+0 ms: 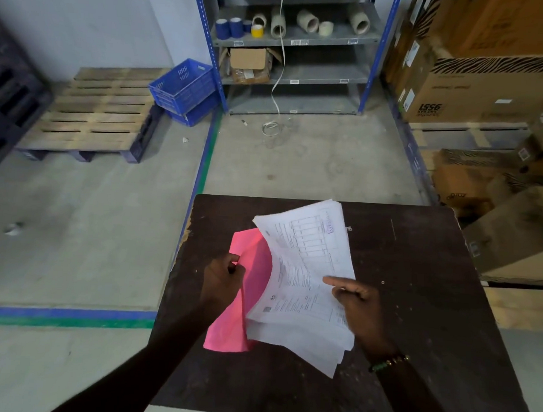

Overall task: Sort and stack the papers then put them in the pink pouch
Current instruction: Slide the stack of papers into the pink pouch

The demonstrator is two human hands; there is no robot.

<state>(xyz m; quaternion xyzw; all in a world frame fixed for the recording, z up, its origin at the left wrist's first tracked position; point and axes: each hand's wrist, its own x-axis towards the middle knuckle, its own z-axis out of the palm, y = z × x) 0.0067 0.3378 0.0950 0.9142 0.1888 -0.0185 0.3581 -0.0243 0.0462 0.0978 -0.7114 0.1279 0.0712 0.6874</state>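
- Pink pouch (255,267) on dark table (415,305), flap pinched by left hand (225,278).
- Papers (304,288) overlapping pouch's right side, gripped by right hand (357,306); whether inside, unclear.

We see the table (415,305) as landmark | on it the pouch (227,328), papers (304,269) overlapping the pouch's right part | beyond the table the shelf rack (296,35) | beyond-left the pallet (93,117), crates (185,86) between pallet and rack | right of the table the boxes (487,84)
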